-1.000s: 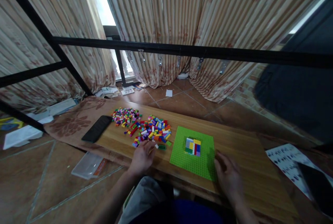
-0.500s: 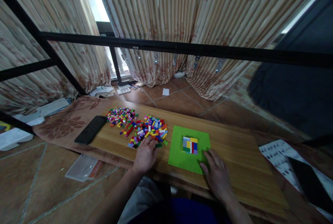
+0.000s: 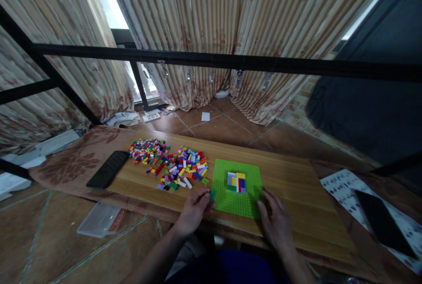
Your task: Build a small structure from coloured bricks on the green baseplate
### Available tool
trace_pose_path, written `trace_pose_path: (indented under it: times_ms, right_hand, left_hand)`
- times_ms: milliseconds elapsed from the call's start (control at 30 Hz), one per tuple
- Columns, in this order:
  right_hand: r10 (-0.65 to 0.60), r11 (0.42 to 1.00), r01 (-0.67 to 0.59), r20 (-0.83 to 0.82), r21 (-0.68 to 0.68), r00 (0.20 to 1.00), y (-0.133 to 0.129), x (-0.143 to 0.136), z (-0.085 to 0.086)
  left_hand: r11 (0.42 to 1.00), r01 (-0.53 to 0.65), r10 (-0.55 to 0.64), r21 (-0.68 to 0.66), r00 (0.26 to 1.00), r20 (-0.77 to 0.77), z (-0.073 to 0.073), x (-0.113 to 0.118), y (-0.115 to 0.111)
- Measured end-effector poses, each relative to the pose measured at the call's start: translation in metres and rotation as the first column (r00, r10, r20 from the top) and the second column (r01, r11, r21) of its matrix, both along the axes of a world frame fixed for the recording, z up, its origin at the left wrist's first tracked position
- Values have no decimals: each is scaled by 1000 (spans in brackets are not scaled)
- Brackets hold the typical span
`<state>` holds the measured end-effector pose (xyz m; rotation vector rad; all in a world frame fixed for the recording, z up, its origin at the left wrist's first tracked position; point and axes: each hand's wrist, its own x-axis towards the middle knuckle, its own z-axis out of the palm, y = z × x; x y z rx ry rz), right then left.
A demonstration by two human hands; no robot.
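Between the thumb and fingers of my left hand (image 3: 195, 209) is a green brick (image 3: 212, 194), held over the left edge of the light green baseplate (image 3: 219, 178). My right hand (image 3: 276, 218) rests at the baseplate's right edge, fingers apart and holding nothing. A flat block of joined bricks (image 3: 236, 183) in yellow, blue, white, red, green and purple sits near the middle of the baseplate. Left of it lies a pile of loose mixed bricks (image 3: 186, 165). Farther left is a second pile of smaller bricks (image 3: 147, 150).
A black phone-like object (image 3: 108, 169) lies at the wooden board's left end. On the right, a dark tablet-like object (image 3: 384, 222) lies on a printed sheet (image 3: 339, 183). A clear plastic lid (image 3: 99, 220) is on the floor. A black rail (image 3: 204, 59) crosses beyond the board.
My left hand has moved from the brick pile rightward to the baseplate's edge, carrying the green brick. My right hand stays beside the baseplate. The whole view has shifted slightly.
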<state>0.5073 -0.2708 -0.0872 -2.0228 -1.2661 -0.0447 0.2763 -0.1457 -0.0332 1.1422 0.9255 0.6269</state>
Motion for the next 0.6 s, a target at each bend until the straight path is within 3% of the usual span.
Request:
trace_pose_path:
  times_ms: [133,200,300,367,500,600]
  right_hand:
    - [-13,997,22,-124,70,992,-2,-31,28]
    - [134,990,-124,-171,66,976,-2,-55,47]
    - [416,909,-414,-200,57,887,1,-87,70]
    - [491,871,-484,-233,91,840,2,-99,78]
    - [453,891,-430,-342,148,823,2,-103,81]
    - [400,916,-375,-399,144,825,-1,-100,80]
  left_hand:
    - [997,73,-74,-16,996,-52,4,2,-20]
    - [990,138,-136,24,989,-65,9,2,-25]
    - [969,238,-237,72,971,-22,16,-1,-26]
    - [956,278,-280,95,960,5,21,-2,-25]
    - [950,290,-292,115,957,-2,35,-3,-23]
    - [969,202,-204,144,979,5,60,-7,-27]
